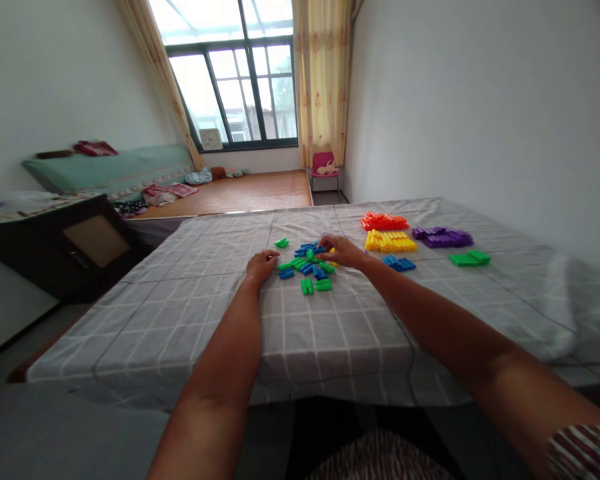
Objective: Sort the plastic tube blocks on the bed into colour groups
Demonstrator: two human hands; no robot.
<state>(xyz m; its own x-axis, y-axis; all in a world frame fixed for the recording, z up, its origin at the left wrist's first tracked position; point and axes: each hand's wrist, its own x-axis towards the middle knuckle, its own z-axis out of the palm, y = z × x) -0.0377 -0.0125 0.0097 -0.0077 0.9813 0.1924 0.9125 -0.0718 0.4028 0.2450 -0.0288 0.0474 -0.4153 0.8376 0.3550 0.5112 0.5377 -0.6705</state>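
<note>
Pile of mixed blue and green pieces (307,269) sits on the checked cloth (220,293), between both hands. Right hand (344,251) is over the pile's right side, fingers curled down; we can't tell if they pinch anything. Left hand (263,263) is just beside the left edge, fingers bent; grip unclear to us too. Off to the right: red (384,221), yellow (390,241), purple (443,237), blue (399,263) and green (470,258) groups, each one colour. For clean picking, we'd judge fingertip pinches best, starting with top or outlying pieces, left hand guarding the edge, wrists kept off neighbours so nothing scatters.
</note>
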